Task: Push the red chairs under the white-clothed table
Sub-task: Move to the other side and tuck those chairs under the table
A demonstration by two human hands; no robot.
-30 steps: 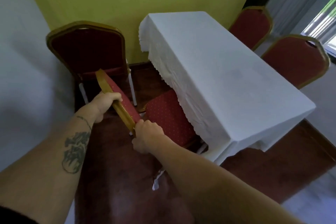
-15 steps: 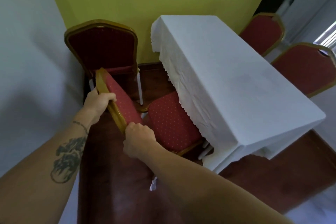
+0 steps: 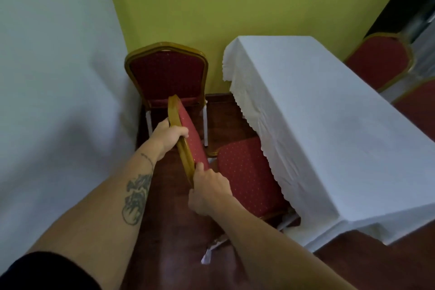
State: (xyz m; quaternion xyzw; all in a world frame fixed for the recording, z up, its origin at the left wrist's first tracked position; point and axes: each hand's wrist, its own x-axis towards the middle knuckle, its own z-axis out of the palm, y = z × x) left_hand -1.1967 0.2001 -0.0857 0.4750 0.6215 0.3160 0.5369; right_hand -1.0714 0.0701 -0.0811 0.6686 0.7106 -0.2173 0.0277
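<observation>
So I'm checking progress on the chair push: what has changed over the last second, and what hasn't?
Little that is certain. The held chair seems to sit slightly less far under the white-clothed table than a second ago, though the camera has swung too. The left hand and right hand keep their grip on its backrest, nothing let go. The chair in the corner and the two beyond the table stay put.

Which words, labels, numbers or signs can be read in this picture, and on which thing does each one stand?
None can be read.
Tattoo on the left forearm: a drawing, with no letters that can be read.
Small mark near the left wrist: too small to tell.
Chairs, such as the held chair, and the tablecloth: no text shows.
</observation>
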